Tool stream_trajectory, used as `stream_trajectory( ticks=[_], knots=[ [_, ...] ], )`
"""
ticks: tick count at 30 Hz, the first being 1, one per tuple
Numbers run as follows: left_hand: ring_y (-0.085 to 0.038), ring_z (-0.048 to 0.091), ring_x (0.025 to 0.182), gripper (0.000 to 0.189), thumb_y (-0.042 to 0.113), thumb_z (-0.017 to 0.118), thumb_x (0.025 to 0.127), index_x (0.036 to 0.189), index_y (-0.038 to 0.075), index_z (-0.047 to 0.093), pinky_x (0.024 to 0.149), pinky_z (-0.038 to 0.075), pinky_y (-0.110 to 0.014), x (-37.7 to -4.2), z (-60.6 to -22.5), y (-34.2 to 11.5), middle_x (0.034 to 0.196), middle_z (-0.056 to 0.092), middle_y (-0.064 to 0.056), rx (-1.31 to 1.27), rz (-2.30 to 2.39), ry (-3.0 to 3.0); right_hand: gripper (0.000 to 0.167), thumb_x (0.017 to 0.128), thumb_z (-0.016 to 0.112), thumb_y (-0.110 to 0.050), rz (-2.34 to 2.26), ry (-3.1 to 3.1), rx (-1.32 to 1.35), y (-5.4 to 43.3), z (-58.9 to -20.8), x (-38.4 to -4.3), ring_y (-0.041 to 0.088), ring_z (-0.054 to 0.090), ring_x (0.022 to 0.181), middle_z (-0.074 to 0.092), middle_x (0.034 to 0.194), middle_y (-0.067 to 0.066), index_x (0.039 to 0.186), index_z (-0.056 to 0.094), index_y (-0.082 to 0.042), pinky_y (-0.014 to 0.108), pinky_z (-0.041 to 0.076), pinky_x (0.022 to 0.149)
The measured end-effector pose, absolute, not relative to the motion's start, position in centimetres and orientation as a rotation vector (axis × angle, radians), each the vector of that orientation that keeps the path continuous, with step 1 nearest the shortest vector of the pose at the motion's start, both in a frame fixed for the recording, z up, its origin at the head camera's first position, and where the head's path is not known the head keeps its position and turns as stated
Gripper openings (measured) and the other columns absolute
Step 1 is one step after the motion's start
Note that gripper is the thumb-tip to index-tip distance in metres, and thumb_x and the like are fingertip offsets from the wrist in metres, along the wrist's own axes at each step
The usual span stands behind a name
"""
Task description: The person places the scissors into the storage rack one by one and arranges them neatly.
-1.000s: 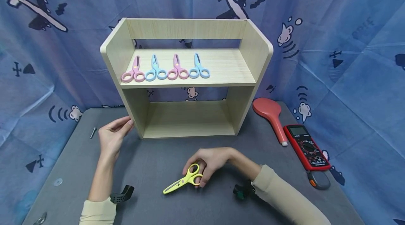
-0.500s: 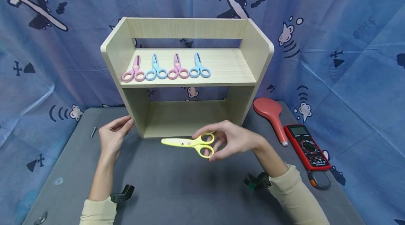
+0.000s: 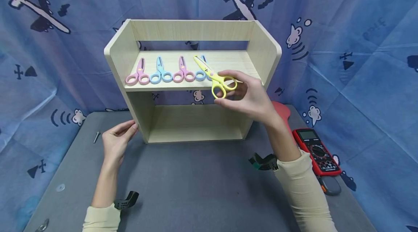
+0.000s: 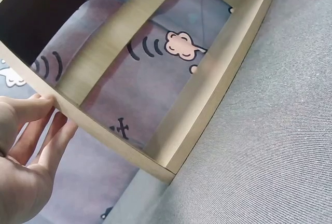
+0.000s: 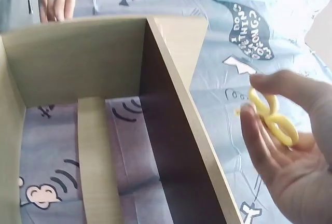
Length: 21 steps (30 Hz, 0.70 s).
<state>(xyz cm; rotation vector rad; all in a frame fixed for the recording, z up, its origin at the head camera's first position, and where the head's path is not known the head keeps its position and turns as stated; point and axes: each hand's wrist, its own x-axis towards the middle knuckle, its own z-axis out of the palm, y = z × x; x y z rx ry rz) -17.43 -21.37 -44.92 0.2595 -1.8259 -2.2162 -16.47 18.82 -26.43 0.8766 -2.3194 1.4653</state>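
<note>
Yellow scissors (image 3: 210, 73) are in my right hand (image 3: 256, 98), which pinches them by the handle loops, blades toward the upper left. They are in front of the upper board of a pale wooden shelf (image 3: 192, 88), overlapping the rightmost blue scissors (image 3: 200, 75). Lined up on that board to the left are pink scissors (image 3: 183, 69), blue scissors (image 3: 160, 70) and more pink scissors (image 3: 139, 72). At the shelf's lower left, my left hand (image 3: 115, 139) grips the front edge of the side panel, thumb and fingertips on it in the left wrist view.
A red paddle-shaped object (image 3: 281, 110), partly hidden by my right arm, lies right of the shelf beside a red multimeter (image 3: 317, 151). On the grey table's left side are a screw (image 3: 96, 137) and a clear disc (image 3: 60, 187). A patterned blue cloth (image 3: 352, 61) hangs behind.
My right hand has lifted the yellow scissors from low over the table up to the upper shelf board, turning their blades upward. My left hand has stayed at the side panel.
</note>
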Motion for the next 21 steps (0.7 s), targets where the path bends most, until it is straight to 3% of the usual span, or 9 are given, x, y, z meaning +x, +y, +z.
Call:
stream_trajectory(
  ticks=[7, 12, 16, 21],
  knots=[
    [-0.008, 0.083, 0.086, 0.03, 0.0, 0.085, 0.093, 0.121, -0.007, 0.078, 0.089, 0.07, -0.025, -17.5, -44.9, -21.3, 0.092, 0.084, 0.005, 0.241, -2.224, -1.832, 0.063, 0.083, 0.093, 0.0, 1.391, -2.323, 0.601, 19.2, -25.1, -19.8, 0.001, 0.071, 0.086, 0.07, 0.128, 0.023, 0.141, 0.066, 0.004, 0.007, 0.064, 0.079],
    [-0.008, 0.083, 0.086, 0.03, 0.0, 0.085, 0.093, 0.121, -0.007, 0.079, 0.089, 0.07, -0.026, -17.5, -44.9, -21.4, 0.092, 0.084, 0.005, 0.244, -2.226, -1.826, 0.065, 0.084, 0.095, -0.013, 1.209, -2.453, 0.432, 19.6, -25.0, -21.4, 0.018, 0.073, 0.09, 0.073, 0.126, 0.023, 0.141, 0.067, 0.003, 0.002, 0.057, 0.071],
    [-0.008, 0.083, 0.087, 0.03, 0.0, 0.085, 0.093, 0.121, -0.007, 0.078, 0.089, 0.07, -0.026, -17.5, -45.0, -21.4, 0.092, 0.084, 0.006, 0.245, -2.223, -1.828, 0.066, 0.086, 0.095, -0.021, 1.089, -2.539, 0.364, 19.8, -25.1, -22.1, 0.03, 0.068, 0.094, 0.073, 0.118, 0.024, 0.141, 0.068, 0.003, 0.006, 0.048, 0.065],
    [-0.007, 0.083, 0.086, 0.03, 0.0, 0.084, 0.093, 0.121, -0.007, 0.078, 0.089, 0.07, -0.025, -17.5, -45.0, -21.5, 0.092, 0.084, 0.006, 0.252, -2.215, -1.832, 0.061, 0.088, 0.093, -0.028, 1.016, -2.604, 0.314, 19.8, -25.0, -22.4, 0.026, 0.063, 0.091, 0.073, 0.112, 0.022, 0.137, 0.07, 0.002, 0.012, 0.044, 0.061]
  ],
)
